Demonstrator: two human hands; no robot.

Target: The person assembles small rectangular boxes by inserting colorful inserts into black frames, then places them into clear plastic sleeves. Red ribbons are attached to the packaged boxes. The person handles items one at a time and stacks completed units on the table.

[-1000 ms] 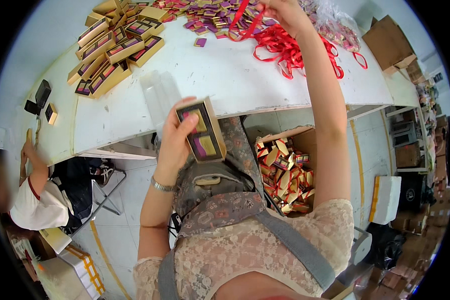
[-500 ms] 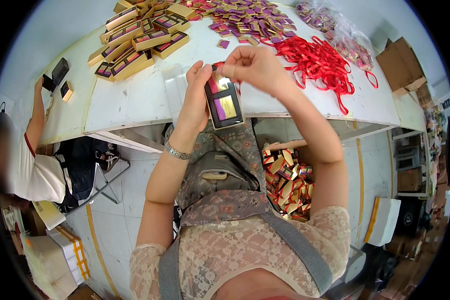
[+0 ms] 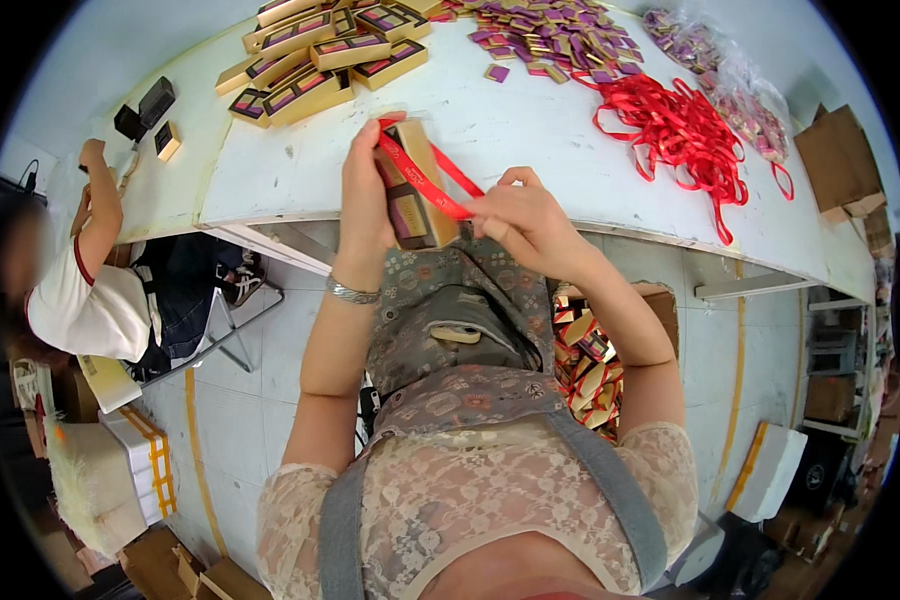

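Holding the windowed gold box [image 3: 407,212] over the near edge of the white table [image 3: 305,185], your left hand [image 3: 364,195] wraps its left side, seemingly to brace it against the looped red ribbon [image 3: 415,178] that your right hand [image 3: 525,225] pinches out rightward. The box's long axis runs away from you, far end leaning slightly left, window facing up and leftward, though how your left fingers meet its underside is hard to tell. Farther right, the ribbon heap [image 3: 675,135] lies handily placed for your right hand.
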